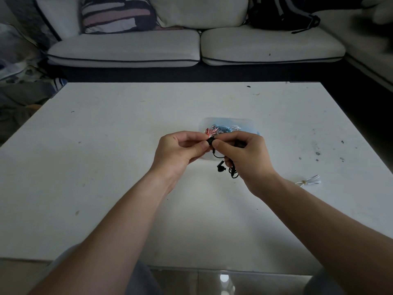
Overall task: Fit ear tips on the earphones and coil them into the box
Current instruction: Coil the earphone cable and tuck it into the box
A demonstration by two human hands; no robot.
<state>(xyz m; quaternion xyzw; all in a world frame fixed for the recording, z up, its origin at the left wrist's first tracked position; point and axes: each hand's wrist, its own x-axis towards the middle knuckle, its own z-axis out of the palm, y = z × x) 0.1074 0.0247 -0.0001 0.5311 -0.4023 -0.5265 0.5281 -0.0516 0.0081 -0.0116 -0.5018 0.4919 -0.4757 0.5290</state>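
Both hands meet above the middle of the white table (106,167). My left hand (179,151) pinches a small black ear tip (210,140) against one earbud of the black earphones (221,167). My right hand (242,156) grips that earbud and the bunched black cable; the other earbud and a loop of cable dangle below it. Just behind the hands lies a clear plastic box (248,124) holding coiled red, blue and white earphones, partly hidden by my fingers.
A white coiled earphone bundle (309,180) lies on the table to the right. A pale sofa (191,47) with a striped cushion (118,13) and a black bag (280,13) stands beyond the table's far edge. The tabletop carries small dark marks.
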